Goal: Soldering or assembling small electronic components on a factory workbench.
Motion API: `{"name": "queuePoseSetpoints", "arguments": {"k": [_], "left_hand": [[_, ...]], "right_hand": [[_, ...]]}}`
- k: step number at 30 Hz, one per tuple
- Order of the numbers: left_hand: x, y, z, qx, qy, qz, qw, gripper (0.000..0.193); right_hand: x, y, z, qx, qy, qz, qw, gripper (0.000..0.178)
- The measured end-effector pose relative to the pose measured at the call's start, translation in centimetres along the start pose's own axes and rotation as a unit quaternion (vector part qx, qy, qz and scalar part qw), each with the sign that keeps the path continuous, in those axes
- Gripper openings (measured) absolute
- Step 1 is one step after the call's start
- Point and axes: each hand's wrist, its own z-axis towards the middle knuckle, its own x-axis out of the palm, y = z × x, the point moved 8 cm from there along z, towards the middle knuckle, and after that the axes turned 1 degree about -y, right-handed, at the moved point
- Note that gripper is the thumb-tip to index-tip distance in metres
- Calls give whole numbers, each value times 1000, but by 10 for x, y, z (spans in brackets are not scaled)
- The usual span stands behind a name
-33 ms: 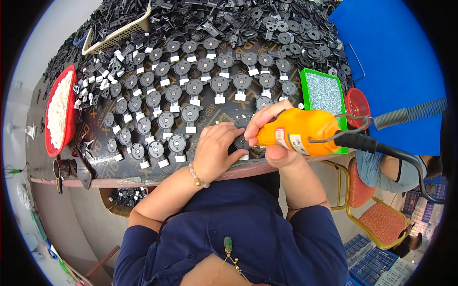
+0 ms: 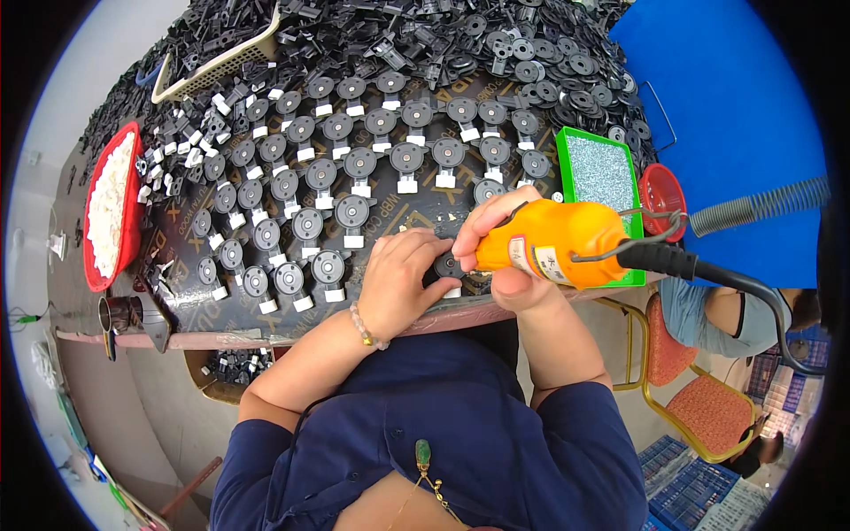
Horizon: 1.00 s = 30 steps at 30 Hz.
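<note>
My right hand (image 2: 509,257) is wrapped round a yellow electric screwdriver (image 2: 567,243), its cord running off to the right. The tool's tip is hidden behind my fingers. Close beside it, my left hand (image 2: 403,274) steadies a black disc-shaped part (image 2: 449,264) on the table, thumb and fingers at its side. A white block shows at the near end of this part. Beyond my hands lie rows of similar black discs (image 2: 351,212), each joined to a white block (image 2: 354,242).
A green tray of small metal pieces (image 2: 602,168) and a red bowl (image 2: 662,199) stand at right. A red basin of white pieces (image 2: 111,208) sits at left. Black parts (image 2: 390,44) are heaped along the back, around a cream basket (image 2: 221,66). A coiled hose (image 2: 761,208) hangs at right.
</note>
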Motion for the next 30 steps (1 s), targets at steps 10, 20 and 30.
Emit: {"name": "queuePoseSetpoints", "arguments": {"k": [10,20,30], "left_hand": [[-4,-4,-2,14,-17,11,1000,50],[6,-6,0,-3,-6,25,1000,53],[7,-7,0,5,-2,26,1000,55]], "right_hand": [[-65,78,-11,-176,-111,-91,974,66],[-175,129,-67,-199,-302,-313,878,61],[-181,129,-74,-217,-313,-310,871,63]]}}
